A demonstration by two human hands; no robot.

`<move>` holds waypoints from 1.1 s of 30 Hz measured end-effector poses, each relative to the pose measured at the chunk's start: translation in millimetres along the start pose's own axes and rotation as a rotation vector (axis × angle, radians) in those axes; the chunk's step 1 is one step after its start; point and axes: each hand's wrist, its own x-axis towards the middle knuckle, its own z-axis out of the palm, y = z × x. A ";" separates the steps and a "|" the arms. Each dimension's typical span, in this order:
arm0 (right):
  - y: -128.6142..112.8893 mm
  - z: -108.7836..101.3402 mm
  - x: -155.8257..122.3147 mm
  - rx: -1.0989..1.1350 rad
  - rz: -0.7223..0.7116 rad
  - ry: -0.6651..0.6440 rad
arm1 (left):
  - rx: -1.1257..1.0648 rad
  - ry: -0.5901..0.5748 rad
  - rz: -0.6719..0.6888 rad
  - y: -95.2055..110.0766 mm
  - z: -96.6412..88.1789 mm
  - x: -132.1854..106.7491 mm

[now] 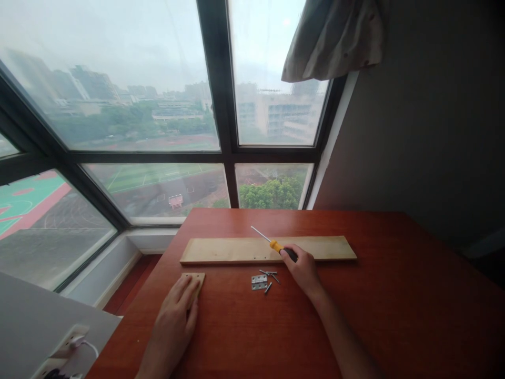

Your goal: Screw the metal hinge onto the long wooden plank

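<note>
My right hand (303, 268) is closed round the black end of a screwdriver (276, 246) with a yellow and black handle. Its metal shaft points up and left above a long pale wooden board (224, 250), which lies crosswise on the table and has small dark holes near its front edge. My left hand (175, 310) lies over a small wooden piece (200, 277) at the table's left side, its fingers across the top and the thumb along the right. Between the hands rest a silver hinge (259, 282) and several loose screws (268, 288).
The reddish-brown table (252, 337) stands against large windows with dark frames (226, 105). A curtain (335, 42) hangs at the upper right beside a dark wall. At the lower left, a white plug (77, 342) with a cable sits in a wall socket.
</note>
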 end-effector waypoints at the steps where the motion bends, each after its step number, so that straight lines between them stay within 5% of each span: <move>1: 0.5 0.2 0.0 0.000 0.001 -0.002 | -0.016 -0.016 0.016 4.7 2.1 -0.4; 16: 0.3 -0.3 0.0 -0.009 -0.001 -0.011 | -0.042 -0.196 0.230 124.5 20.6 21.5; 27: -4.5 -2.0 -1.3 -0.016 -0.008 -0.013 | -0.102 -0.327 0.113 152.1 1.1 38.9; 33: -3.6 -1.6 -0.8 -0.023 -0.012 -0.012 | -0.078 -0.403 0.160 173.7 11.0 60.8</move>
